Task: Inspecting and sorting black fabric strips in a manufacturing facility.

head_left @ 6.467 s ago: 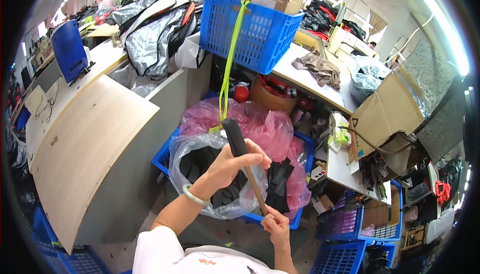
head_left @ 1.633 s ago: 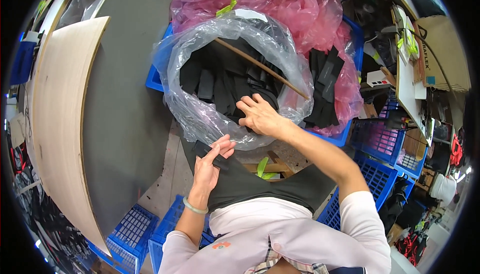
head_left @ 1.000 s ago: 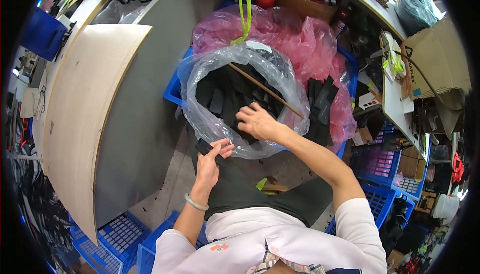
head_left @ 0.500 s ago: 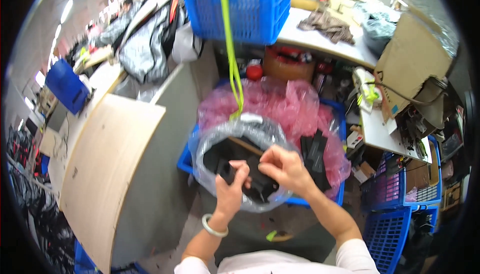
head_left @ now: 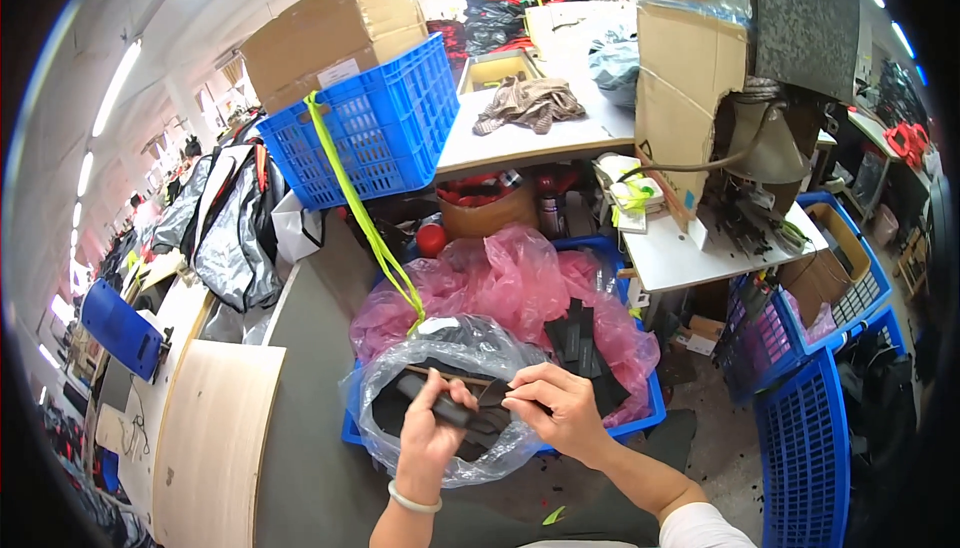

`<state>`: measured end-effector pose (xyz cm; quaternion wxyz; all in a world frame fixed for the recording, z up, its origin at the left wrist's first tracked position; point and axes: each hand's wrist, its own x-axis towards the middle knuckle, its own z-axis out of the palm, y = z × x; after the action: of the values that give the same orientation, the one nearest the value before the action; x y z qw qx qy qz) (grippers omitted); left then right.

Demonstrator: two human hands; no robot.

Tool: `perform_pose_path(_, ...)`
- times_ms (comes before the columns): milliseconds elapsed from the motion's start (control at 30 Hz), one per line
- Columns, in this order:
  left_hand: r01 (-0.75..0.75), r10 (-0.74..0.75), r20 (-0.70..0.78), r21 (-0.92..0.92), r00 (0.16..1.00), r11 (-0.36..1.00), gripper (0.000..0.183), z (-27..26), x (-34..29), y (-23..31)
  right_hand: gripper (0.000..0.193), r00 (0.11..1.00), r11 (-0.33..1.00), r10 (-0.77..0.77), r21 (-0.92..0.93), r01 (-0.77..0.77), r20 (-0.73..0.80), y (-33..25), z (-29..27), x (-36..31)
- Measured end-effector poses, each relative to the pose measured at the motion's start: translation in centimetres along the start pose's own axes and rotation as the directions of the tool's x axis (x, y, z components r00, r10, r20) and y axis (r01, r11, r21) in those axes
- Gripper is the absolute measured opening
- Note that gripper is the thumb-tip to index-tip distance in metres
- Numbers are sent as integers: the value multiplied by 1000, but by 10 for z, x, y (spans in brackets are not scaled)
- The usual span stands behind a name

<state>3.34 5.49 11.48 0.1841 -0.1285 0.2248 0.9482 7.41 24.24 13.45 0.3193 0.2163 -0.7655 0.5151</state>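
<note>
Low in the frame, your left hand (head_left: pixel 428 438) and right hand (head_left: pixel 556 410) both grip a black strip (head_left: pixel 452 411) over the clear bag (head_left: pixel 440 363).

The person's left hand (head_left: pixel 428 438) has a pale green bangle (head_left: pixel 413 499) on its wrist; the right hand (head_left: pixel 556 410) leads to a white short sleeve (head_left: pixel 700 526)

hands: your left (head_left: pixel 428 435) and right (head_left: pixel 556 410) now lifted together over clear bag (head_left: pixel 440 403) | grip: black piece (head_left: pixel 455 414) pinched between them
</note>
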Motion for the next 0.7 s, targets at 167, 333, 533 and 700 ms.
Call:
perform_pose_path(167,27,-44,-111,-152,993,988,21,33,25,-23,10,998,979,-61,-194,59,-5,-4,-32,-1)
perform_pose_path(333,128,-143,-9,-395,990,910,15,29,24,-35,13,993,964,-119,-242,110,-23,4,-30,-8)
perform_pose_path(533,63,-91,-70,-335,993,940,15,16,21,-46,13,988,951,-142,-285,120,-60,8,-17,-15)
perform_pose_path(700,-106,99,-44,-182,994,978,16,14,13,-53,14,998,976,-53,-212,55,15,0,-8,-22)
